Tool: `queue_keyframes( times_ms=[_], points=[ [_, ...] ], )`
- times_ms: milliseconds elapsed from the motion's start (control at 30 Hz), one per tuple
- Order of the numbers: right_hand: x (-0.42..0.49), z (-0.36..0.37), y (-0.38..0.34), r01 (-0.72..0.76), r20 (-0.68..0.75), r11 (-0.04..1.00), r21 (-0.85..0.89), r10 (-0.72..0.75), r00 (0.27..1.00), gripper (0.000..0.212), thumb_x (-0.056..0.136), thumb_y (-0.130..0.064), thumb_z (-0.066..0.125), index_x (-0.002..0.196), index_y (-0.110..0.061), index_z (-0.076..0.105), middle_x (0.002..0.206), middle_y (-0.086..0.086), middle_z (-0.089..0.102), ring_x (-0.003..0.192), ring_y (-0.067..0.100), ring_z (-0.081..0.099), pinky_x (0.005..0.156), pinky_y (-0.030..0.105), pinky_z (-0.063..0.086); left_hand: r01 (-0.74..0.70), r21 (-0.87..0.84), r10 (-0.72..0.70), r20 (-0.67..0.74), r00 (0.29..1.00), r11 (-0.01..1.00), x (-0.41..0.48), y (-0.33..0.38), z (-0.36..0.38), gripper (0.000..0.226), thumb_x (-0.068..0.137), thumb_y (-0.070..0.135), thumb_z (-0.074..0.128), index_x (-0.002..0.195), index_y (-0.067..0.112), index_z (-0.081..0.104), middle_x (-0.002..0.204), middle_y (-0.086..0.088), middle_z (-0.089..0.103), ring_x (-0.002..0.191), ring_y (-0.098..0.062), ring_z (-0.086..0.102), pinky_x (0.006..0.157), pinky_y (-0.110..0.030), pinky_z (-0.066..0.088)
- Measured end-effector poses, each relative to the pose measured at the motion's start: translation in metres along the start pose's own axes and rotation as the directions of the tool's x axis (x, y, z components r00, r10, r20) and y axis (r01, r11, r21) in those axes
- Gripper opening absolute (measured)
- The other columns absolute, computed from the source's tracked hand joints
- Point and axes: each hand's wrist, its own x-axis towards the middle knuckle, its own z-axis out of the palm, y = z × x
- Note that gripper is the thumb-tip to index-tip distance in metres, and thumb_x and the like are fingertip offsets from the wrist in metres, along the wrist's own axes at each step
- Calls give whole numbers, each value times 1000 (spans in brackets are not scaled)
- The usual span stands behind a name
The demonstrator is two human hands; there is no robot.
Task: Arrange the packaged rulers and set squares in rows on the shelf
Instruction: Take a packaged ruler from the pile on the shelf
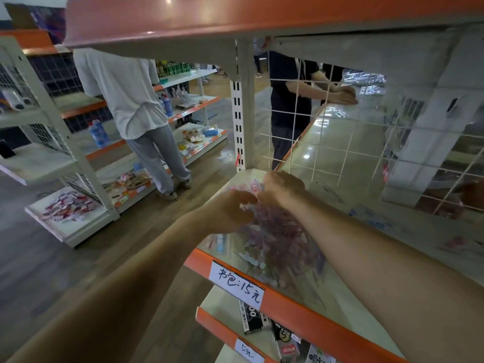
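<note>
Reaching deep onto the shelf, both hands meet at the far end of a stack of packets. These are clear sleeves with pink and purple print. They lie near the board's left end and run from the front lip toward the back.

The left hand has fingers and thumb curled on the stack's left edge, holding it. This looks meant to keep the slippery sleeves square while they are lined up. The right hand sits just beyond, at the stack's far end. It is seen from the back with its fingers hidden, so I cannot tell whether it grips or only presses. Blur hides which packets are rulers and which are set squares.

More flat packets show faintly further right on the same board.

A wire grid closes the back, so a row can be pushed only that far. The upper shelf hangs low overhead and probably limits how high the stack can be lifted. A post stands at the left rear corner, near the hands.

A handwritten label is stuck on the orange lip. Below it, boxes sit on a lower shelf.

A person in white stands at a rack across the aisle. A person in dark works beyond the grid, well apart.
</note>
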Motion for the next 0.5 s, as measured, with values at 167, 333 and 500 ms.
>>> queue_keyframes(
  times_ms=[167,333,500],
  points=[
    [10,7,-10,-24,45,1000,8,24,999,35,90,-35,59,115,-10,61,119,9,63,108,27,60,74,27,37,176,-95,-188,-134,973,980,18,-32,-11,43,95,22,54,137,16,47,138,-8,48,110,-22,55,90,-27,46],
    [27,8,-13,-106,146,991,82,94,985,50,87,-43,61,124,-9,56,128,11,58,114,30,58,84,30,44,127,-143,-129,-6,992,982,22,-36,2,53,91,27,62,138,11,44,125,1,50,110,-18,52,82,-11,38],
    [30,14,-15,-133,71,989,61,128,989,39,90,-41,57,116,-11,60,122,8,61,111,27,58,75,28,38,101,-30,-101,-3,995,994,23,-33,4,48,91,33,59,136,19,48,134,-5,51,115,-21,52,84,-23,38]
  ],
)
